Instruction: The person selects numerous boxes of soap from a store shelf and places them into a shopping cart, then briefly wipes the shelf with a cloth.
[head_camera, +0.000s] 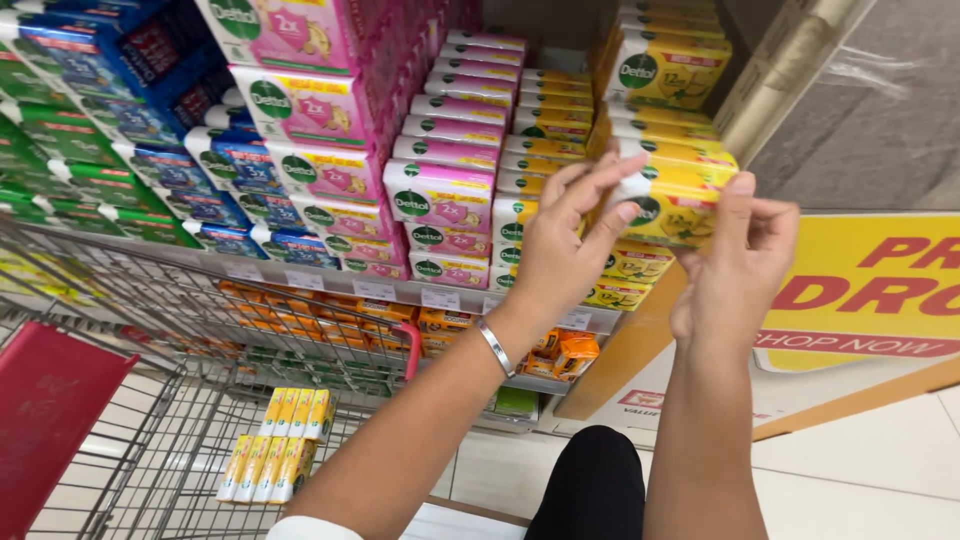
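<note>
My left hand (565, 240) and my right hand (735, 260) are both raised at a store shelf, gripping a yellow soap multipack (672, 200) from its two sides at the front of a stack. The left fingers lie over its left end and the right thumb and fingers pinch its right end. More yellow soap packs (665, 70) are stacked above and below (630, 265) it. A silver bracelet (495, 347) circles my left wrist.
Pink soap packs (440, 190) fill the shelf to the left, with blue (235, 165) and green ones (60, 140) beyond. A wire shopping trolley (170, 400) at lower left holds yellow soap packs (280, 445). Orange packets (565, 355) sit on the lower shelf. A yellow sign (870, 290) stands at right.
</note>
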